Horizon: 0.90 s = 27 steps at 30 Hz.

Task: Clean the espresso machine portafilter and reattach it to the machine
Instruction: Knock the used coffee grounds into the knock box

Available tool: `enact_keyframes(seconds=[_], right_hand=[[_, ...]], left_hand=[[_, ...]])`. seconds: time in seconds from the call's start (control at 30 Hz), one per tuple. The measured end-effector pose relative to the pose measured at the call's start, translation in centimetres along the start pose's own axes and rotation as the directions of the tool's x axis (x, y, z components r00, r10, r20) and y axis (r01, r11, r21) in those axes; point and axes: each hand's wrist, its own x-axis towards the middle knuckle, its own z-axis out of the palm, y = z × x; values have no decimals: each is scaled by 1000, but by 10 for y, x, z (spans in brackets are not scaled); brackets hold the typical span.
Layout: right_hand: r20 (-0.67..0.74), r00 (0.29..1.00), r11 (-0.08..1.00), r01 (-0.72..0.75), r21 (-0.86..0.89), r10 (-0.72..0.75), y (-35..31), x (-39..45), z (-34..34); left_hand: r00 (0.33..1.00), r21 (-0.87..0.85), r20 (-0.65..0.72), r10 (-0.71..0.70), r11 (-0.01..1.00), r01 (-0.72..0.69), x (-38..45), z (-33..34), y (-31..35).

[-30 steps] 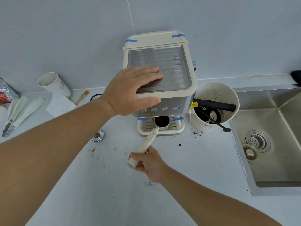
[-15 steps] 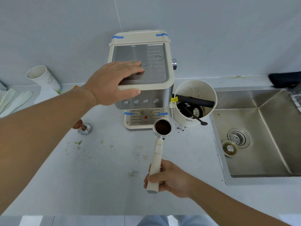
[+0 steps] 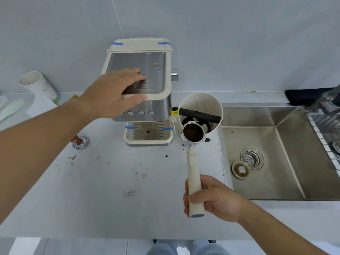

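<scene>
A cream and steel espresso machine (image 3: 156, 85) stands against the back wall. My left hand (image 3: 114, 92) lies flat on its top plate, fingers spread, pressing on the front left corner. My right hand (image 3: 211, 199) grips the cream handle of the portafilter (image 3: 193, 162), which is off the machine. Its steel basket, full of dark used coffee, hovers at the front rim of a white knock bin (image 3: 200, 105) to the right of the machine. A black bar crosses the bin, with grounds below it.
A steel sink (image 3: 276, 153) with a strainer and a loose plug lies to the right, with a wire rack (image 3: 325, 129) at its far edge. A tamper (image 3: 80, 141) sits left of the machine, a paper cup (image 3: 37, 87) at the far left. Coffee specks dot the counter (image 3: 110, 190).
My right hand has pulled the portafilter out from under the machine and carried it right, to the knock bin's front rim. My left hand has stayed on the machine's top.
</scene>
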Motion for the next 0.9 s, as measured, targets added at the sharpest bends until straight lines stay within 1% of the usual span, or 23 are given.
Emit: enact_keyframes(seconds=[0.07,0.13,0.27,0.37,0.43,0.5,0.73,0.9], right_hand=[[3,999,999,34,30,-34,-5,-9,-7],[-7,998,996,67,62,-67,-10,-16,-14],[-84,989,989,130,65,-125,-18,-27,-30],[-143,977,984,171,59,-161,-26,-34,-43],[-171,969,981,188,49,-178,-31,-37,-51],[-178,967,979,197,56,-184,-35,-39,-58],[-247,954,966,212,150,-171,-48,-32,-80],[-327,928,971,220,95,-178,-63,-23,-89]], left_hand=[[1000,-27,-20,-20,999,19,6,-1,12],[1000,-58,-10,-22,998,22,13,0,23],[998,-84,27,-57,995,60,31,3,42],[994,-98,-16,-107,990,105,42,4,59],[985,-115,-55,-165,981,158,44,7,65],[974,-142,-71,-214,969,203,43,9,66],[964,-133,-97,-248,963,234,43,9,66],[960,-149,-88,-265,957,250,44,13,60]])
